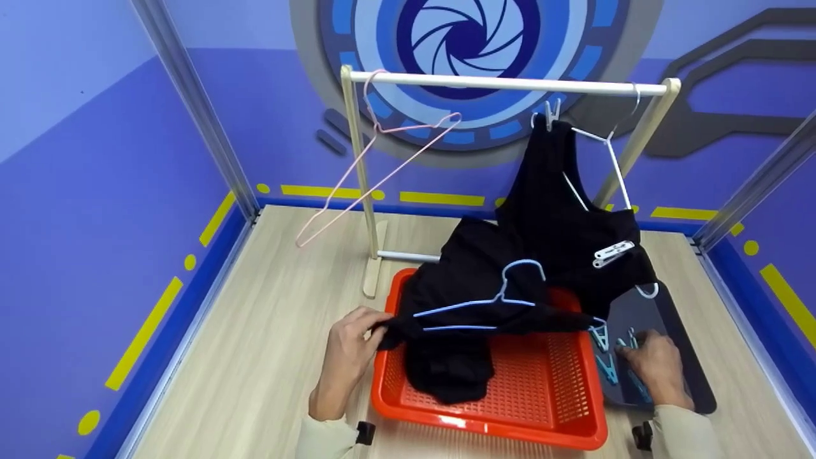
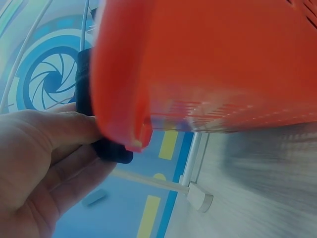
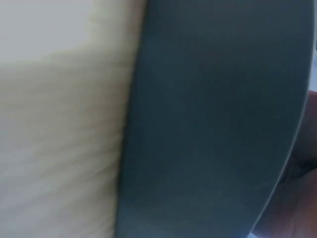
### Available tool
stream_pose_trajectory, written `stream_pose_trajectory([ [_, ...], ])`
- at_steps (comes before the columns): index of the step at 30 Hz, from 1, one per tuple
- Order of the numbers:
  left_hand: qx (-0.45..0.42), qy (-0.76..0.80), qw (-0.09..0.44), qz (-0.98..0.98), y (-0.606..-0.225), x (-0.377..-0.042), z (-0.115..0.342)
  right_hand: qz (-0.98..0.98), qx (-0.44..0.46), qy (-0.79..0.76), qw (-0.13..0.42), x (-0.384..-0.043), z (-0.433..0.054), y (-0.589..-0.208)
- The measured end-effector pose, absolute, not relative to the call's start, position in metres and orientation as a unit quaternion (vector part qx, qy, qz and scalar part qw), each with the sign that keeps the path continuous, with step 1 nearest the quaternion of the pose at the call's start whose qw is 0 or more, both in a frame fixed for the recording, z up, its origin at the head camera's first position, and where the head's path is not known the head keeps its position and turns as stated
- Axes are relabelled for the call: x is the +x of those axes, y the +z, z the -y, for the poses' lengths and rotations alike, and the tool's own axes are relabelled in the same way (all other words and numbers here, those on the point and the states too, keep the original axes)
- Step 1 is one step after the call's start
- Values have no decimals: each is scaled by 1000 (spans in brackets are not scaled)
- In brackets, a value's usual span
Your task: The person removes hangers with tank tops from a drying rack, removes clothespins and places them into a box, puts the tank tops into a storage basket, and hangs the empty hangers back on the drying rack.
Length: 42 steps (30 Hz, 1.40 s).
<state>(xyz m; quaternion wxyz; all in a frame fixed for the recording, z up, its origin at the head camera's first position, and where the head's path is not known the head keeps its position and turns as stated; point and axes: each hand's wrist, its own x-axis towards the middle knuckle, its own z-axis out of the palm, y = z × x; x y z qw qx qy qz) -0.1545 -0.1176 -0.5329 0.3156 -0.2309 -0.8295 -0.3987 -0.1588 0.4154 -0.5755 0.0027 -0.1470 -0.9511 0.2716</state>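
The black garment (image 1: 472,280) is plain, matt and rather crumpled, and it lies across the red basket (image 1: 484,428), with one rounded fold hanging down inside. A light blue hanger (image 1: 502,298) shows on it, its hook upward. At the right end a pale blue clip (image 1: 603,338) is attached. The left hand (image 1: 350,338) pinches the left edge of the cloth. The right hand (image 1: 660,363), well apart, reaches over the dark tray (image 1: 695,376) to a blue clothespin (image 1: 632,338); whether it grips this, I cannot tell.
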Motion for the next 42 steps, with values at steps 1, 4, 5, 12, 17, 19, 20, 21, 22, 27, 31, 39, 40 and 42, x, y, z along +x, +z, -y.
stream_pose_trajectory([
  [1,-232,-396,317,830,-533,-154,117,950,-152,272,8,-157,-412,-574],
  [4,-235,-387,319,833,-532,-154,116,948,-161,272,39,-152,-401,-566],
  [5,-236,-381,321,834,-531,-154,115,947,-160,275,53,-149,-396,-561],
  [12,-240,-356,344,835,-531,-155,113,942,-58,287,162,-131,-363,-515],
  [17,-241,-350,355,833,-533,-154,112,910,70,312,262,-121,-334,-497],
  [19,-242,-346,356,834,-533,-154,112,887,140,320,303,-120,-321,-494],
  [20,-241,-344,357,834,-533,-154,113,874,171,322,321,-120,-314,-493],
  [21,-240,-343,358,834,-533,-154,113,863,195,324,336,-121,-308,-492],
  [22,-240,-343,358,835,-532,-153,113,853,214,322,351,-122,-303,-491],
  [27,-233,-343,353,839,-532,-153,113,837,260,336,345,-128,-281,-482],
  [31,-234,-341,352,840,-531,-153,112,842,305,330,299,-134,-268,-475],
  [39,-233,-344,344,842,-528,-152,110,820,360,357,267,-145,-239,-472],
  [40,-233,-345,344,842,-528,-152,110,819,357,361,268,-146,-237,-472],
  [42,-235,-346,343,841,-527,-151,109,818,347,367,275,-146,-232,-473],
])
